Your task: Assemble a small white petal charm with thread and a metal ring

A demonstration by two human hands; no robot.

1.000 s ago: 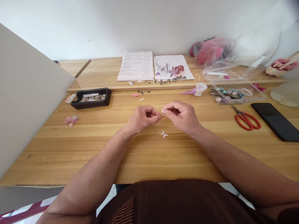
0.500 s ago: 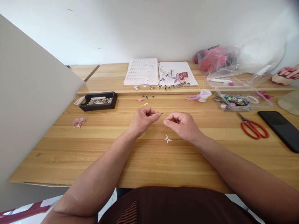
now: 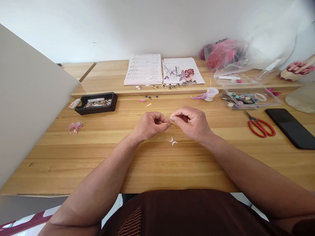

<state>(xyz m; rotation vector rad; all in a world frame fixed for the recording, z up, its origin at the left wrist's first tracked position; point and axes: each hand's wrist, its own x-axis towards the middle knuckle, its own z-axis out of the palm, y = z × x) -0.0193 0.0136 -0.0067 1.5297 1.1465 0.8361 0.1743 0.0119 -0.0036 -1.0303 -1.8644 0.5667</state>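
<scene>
Over the middle of the wooden table (image 3: 137,164), my left hand (image 3: 152,126) pinches a thin, dark, wire-like piece (image 3: 173,124). The piece's free end sticks out to the right from the fingertips. Close by on the right, my right hand (image 3: 190,122) is closed in a pinch, thumb against forefinger, just above that end. Whatever lies between its fingertips is too small to make out. Two white crescent-shaped pieces (image 3: 173,141) lie on the table just below the hands.
A black tray of beads (image 3: 113,102) stands at left, near a pink ribbon bundle (image 3: 75,127). Patterned sheets (image 3: 142,69) lie at the back. At right are a small white cup (image 3: 213,94), a clear plastic box (image 3: 267,102), red-handled scissors (image 3: 262,127) and a black phone (image 3: 291,127).
My right hand has risen a little and come closer to the left fingertips. The left hand has turned slightly, and the dark piece now points more downward. The whole view has shifted slightly.
</scene>
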